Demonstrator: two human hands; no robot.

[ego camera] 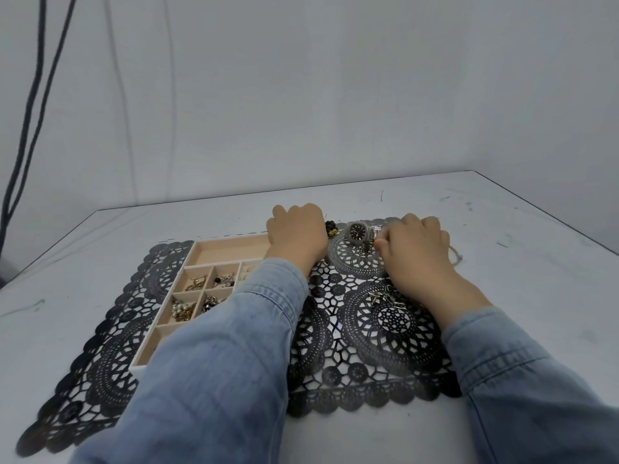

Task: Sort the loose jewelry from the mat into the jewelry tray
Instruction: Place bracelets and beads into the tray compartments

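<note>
- Steel-cased watch (pixel 356 232) lies at the far edge of the mat (pixel 395 333), just left of the right hand (pixel 415 252), its band running toward that hand.
- Right fingers (pixel 390 236) curl at the band, but whether they pinch it cannot be told.
- Left hand (pixel 298 232) is curled over the tray (pixel 227 249) corner, and anything it holds is hidden.
- The right hand looks nearer for the pick-up.

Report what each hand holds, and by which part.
The right hand pinches the watch by its metal band. The left hand is curled; whether it holds anything cannot be told.
</note>
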